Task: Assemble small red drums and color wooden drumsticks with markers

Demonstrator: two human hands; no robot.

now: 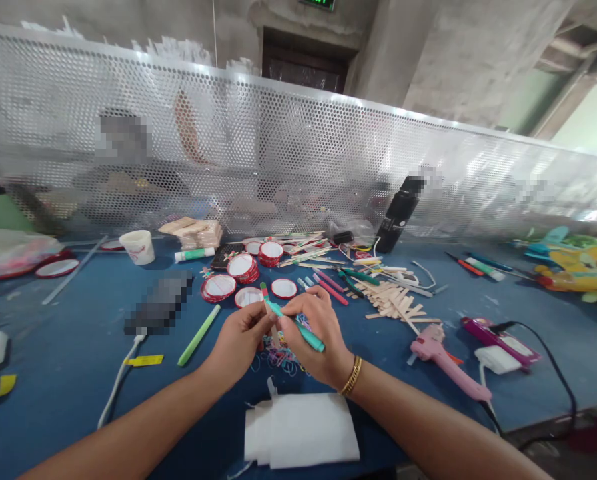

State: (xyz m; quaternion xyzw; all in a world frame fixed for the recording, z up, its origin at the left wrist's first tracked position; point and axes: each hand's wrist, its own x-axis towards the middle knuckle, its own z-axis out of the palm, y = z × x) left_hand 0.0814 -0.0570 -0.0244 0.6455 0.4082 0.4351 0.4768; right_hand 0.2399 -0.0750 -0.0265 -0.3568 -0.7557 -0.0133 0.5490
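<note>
Between the fingers of my left hand [241, 337] is a craft stick [264, 291], upright, its top end coloured green and red. My right hand [323, 333] grips a teal marker [311, 337], its front end against the stick. A gold bracelet [352, 377] circles my right wrist. Under both hands lies a heap of small coloured rubber bands [283, 360], partly hidden. A light green marker [198, 335] rests left of my left hand. Pink markers [332, 287] lie just beyond my right hand.
Round red-rimmed white discs [220, 287] lie beyond my hands. Plain craft sticks [391, 298] are heaped at right, near a pink glue gun [448, 363] with a cord. A white cloth pouch [311, 430] lies in front. A paper cup [138, 247] and black bottle [399, 217] stand by the perforated metal screen [308, 153].
</note>
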